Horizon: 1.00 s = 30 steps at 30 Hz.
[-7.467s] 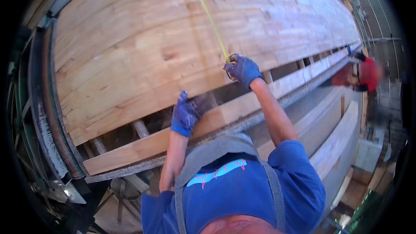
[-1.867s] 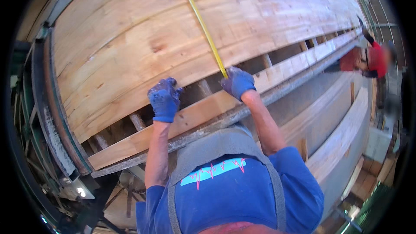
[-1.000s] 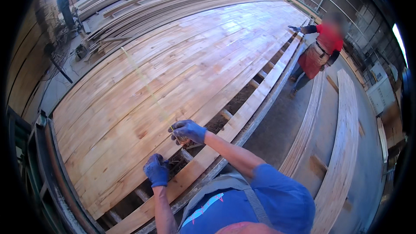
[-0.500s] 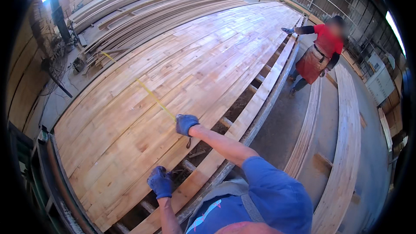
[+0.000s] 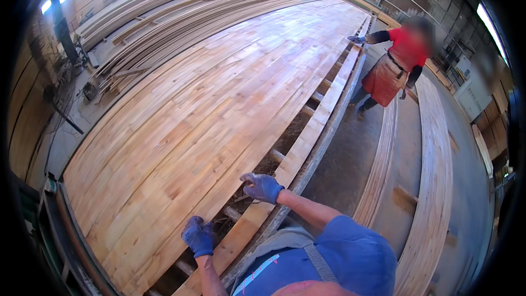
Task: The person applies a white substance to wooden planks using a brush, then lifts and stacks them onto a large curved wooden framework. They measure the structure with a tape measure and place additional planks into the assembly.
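See moved since the earlier frame the right hand in a blue glove (image 5: 263, 187), drawn back from the wide panel of pale wooden strips (image 5: 175, 142) toward the body. Can no longer see the yellow measuring tape across the wood; cannot tell whether hidden inside the right grip, with fingers partly bent. See the left hand, also blue-gloved (image 5: 198, 236), half curled at the panel's near edge; cannot tell whether grasping anything.

Judge the stretching of the tape as ended. Find the strips laid closely side by side, but the dark gap with round crossbars (image 5: 233, 213) left open, between the panel and the long narrow pale board (image 5: 312, 129).
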### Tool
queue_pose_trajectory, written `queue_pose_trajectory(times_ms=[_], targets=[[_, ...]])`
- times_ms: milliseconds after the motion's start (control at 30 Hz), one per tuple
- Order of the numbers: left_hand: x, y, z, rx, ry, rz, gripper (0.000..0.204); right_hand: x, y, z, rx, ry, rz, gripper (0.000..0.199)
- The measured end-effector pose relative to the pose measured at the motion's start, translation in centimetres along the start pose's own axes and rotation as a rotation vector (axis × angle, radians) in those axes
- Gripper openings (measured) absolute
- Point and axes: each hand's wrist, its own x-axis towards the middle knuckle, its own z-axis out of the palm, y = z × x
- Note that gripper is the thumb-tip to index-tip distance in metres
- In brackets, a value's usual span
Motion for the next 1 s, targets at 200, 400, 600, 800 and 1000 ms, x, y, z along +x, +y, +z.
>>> queue_pose_trajectory(times_ms=[200, 400, 600, 800, 1000], targets=[[-0.4, -0.7, -0.1, -0.002, 0.002, 0.0, 0.031, -5.8, -0.3, -0.8, 0.148, 0.142, -0.081, 0.037], [-0.3, -1.3, 0.3, -0.051, -0.098, -0.048, 0.026, -6.8, 2.9, 0.9, 0.798, 0.031, 0.282, 0.026], [4.8, 7.5, -7.2, -0.501, -0.387, 0.066, 0.03, -5.7, 3.2, 1.2, 0.894, 0.039, 0.21, 0.024], [9.4, 24.2, -17.0, -0.854, -0.392, 1.018, 0.043, -6.2, 7.5, 1.9, 0.726, 0.112, 0.0, 0.024], [4.5, 30.7, -18.2, -0.897, -0.52, 1.417, 0.044, -5.9, 2.5, -0.1, 0.879, 0.029, 0.241, 0.024]])
